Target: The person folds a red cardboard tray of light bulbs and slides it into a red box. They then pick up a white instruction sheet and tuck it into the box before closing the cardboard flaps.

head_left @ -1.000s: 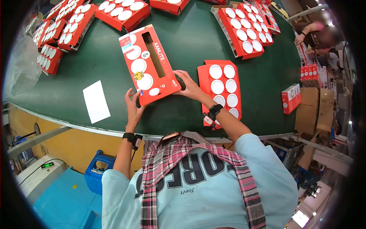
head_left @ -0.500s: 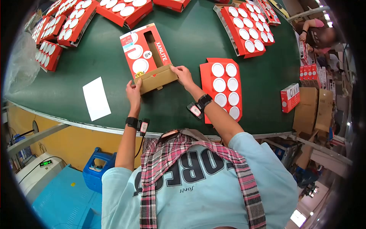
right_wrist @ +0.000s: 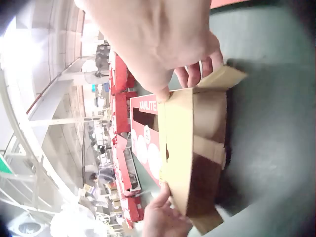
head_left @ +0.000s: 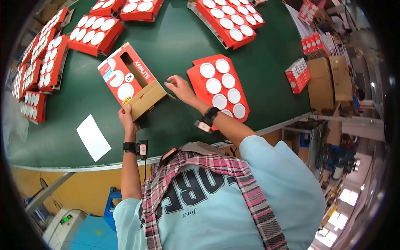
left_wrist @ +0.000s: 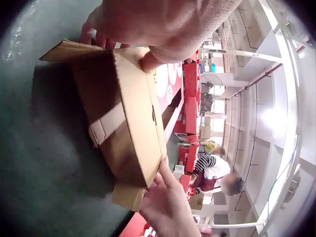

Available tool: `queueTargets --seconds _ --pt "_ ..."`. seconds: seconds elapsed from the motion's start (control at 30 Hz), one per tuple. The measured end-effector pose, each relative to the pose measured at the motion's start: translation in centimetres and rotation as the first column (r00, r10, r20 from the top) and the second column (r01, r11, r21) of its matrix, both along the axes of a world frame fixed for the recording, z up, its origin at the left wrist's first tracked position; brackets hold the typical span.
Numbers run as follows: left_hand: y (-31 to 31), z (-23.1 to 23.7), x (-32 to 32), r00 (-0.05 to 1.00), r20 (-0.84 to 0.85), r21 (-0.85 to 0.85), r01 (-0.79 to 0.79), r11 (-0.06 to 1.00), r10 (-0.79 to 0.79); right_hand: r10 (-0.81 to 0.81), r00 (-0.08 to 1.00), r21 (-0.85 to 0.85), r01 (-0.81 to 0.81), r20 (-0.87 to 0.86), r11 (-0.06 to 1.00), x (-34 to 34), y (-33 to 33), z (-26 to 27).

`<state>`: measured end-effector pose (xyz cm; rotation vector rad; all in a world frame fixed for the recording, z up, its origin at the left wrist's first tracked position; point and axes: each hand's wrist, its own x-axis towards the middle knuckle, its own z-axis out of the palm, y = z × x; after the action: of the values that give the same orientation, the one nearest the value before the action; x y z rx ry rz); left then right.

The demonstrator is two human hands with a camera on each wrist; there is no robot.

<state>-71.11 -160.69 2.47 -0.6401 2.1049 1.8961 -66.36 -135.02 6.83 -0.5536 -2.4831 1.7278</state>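
An open carton point(head_left: 121, 81), red with a cutout window, lies tilted on the green table, its brown flap point(head_left: 146, 98) folded out toward the body. The left hand point(head_left: 127, 118) pinches the flap's left corner, thumb on the brown face point(left_wrist: 140, 108) and fingers behind. Off the flap's right end, the right hand point(head_left: 180, 88) has loosely bent fingers, a small gap from the box in the head view. The wrist views differ: there the right hand point(right_wrist: 163, 44) has its thumb touching the flap's corner point(right_wrist: 177, 123). The carton's inside is mostly hidden.
A flat red card with white discs point(head_left: 221, 85) lies right of the hands, a white sheet point(head_left: 93, 137) at left. Several red packs with discs point(head_left: 95, 34) line the far side. A small red box point(head_left: 297, 76) stands near the right edge, beside brown cartons point(head_left: 321, 81).
The carton has been turned and its brown flap now faces the body. In the head view the right hand has come away from the flap; the whole view has shifted.
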Motion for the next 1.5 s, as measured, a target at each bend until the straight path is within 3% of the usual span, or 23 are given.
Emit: queueTargets --seconds 0.03,0.07,0.13,0.17,0.2,0.23,0.3,0.37,0.47,0.53,0.57,0.6,0.7,0.8,0.83,0.93,1.03,1.07,1.17,1.33,1.5 --pt "-0.1 -0.2 -0.1 0.999 -0.003 -0.023 0.034 0.999 -0.034 0.01 0.994 0.053 -0.004 -0.111 0.999 1.0 1.3 0.9" --pt "-0.6 -0.7 -0.4 0.998 -0.008 -0.043 0.063 0.997 -0.063 -0.046 0.99 -0.017 0.044 -0.133 0.999 2.1 2.7 2.4" --pt "-2.2 -3.0 -1.0 0.991 -0.056 -0.108 0.114 0.988 -0.12 -0.151 0.95 0.093 0.182 -0.272 0.979 3.8 7.6 1.4" --pt "-1.5 -1.1 -0.1 0.973 -0.169 -0.479 0.061 0.876 -0.16 -0.207 0.938 0.058 0.232 -0.279 0.971 4.9 9.8 3.1" --pt "-0.5 2.4 1.0 0.937 -0.255 -0.772 -0.047 0.633 -0.241 -0.266 0.9 0.14 0.33 -0.346 0.934 5.8 12.9 1.7" --pt "0.6 6.1 2.3 0.872 -0.396 -0.735 -0.114 0.668 -0.287 -0.293 0.883 0.304 0.412 -0.368 0.859 7.1 15.4 1.8" --pt "3.6 11.6 6.0 0.693 -0.633 -0.637 -0.214 0.741 -0.344 -0.398 0.877 0.428 0.48 -0.27 0.766 9.4 19.3 2.1" --pt "6.8 12.6 9.5 0.715 -0.498 -0.526 0.2 0.826 -0.49 -0.468 0.865 0.356 0.502 -0.184 0.788 11.7 22.1 0.0" --pt "14.1 12.5 14.1 0.656 -0.295 -0.193 0.671 0.716 -0.694 -0.442 0.895 0.364 0.429 -0.051 0.827 13.6 24.1 -2.5" --pt "18.4 7.4 15.4 0.654 -0.247 -0.257 0.667 0.699 -0.715 -0.366 0.931 0.366 0.342 -0.006 0.865 14.0 23.9 -2.7" --pt "20.2 5.6 15.2 0.705 -0.164 -0.235 0.651 0.722 -0.69 -0.327 0.945 0.371 0.299 0.013 0.879 14.1 23.8 -2.7" --pt "21.8 4.4 14.9 0.748 -0.076 -0.21 0.634 0.744 -0.659 -0.305 0.952 0.39 0.283 -0.004 0.876 14.1 23.8 -3.1" --pt "24.9 2.5 13.8 0.787 -0.038 -0.222 0.594 0.773 -0.615 -0.358 0.931 0.359 0.31 0.073 0.88 13.7 23.7 -3.2" --pt "25.9 3.8 14.1 0.841 0.014 -0.265 0.524 0.809 -0.54 -0.308 0.94 0.358 0.241 0.144 0.902 13.7 23.6 -2.4" --pt "26.1 4.1 14.0 0.856 0.018 -0.275 0.501 0.821 -0.517 -0.307 0.937 0.289 0.251 0.166 0.924 13.6 23.5 -2.2" --pt "25.8 4.9 13.7 0.87 0.109 0.008 0.482 0.876 -0.48 -0.278 0.934 0.068 0.27 0.225 0.961 13.2 22.8 -1.8" --pt "26.3 5.0 15.0 0.876 0.034 0.277 0.454 0.847 -0.481 -0.207 0.947 -0.134 0.245 0.247 0.96 13.4 22.6 -1.8" --pt "26.4 4.7 15.1 0.866 0.095 0.216 0.464 0.859 -0.492 -0.178 0.955 -0.188 0.226 0.238 0.956 13.5 22.5 -2.2" --pt "25.9 6.4 15.9 0.912 0.152 0.378 0.303 0.875 -0.381 -0.185 0.964 -0.31 0.238 0.191 0.92 14.3 22.0 -3.7" --pt "23.2 3.0 16.6 0.888 0.163 0.306 0.368 0.878 -0.43 -0.22 0.96 -0.41 0.274 0.175 0.87 15.7 20.4 -3.3" --pt "21.5 5.2 18.8 0.913 0.027 0.29 0.382 0.877 -0.407 -0.177 0.968 -0.459 0.242 0.18 0.855 17.3 18.5 1.6"
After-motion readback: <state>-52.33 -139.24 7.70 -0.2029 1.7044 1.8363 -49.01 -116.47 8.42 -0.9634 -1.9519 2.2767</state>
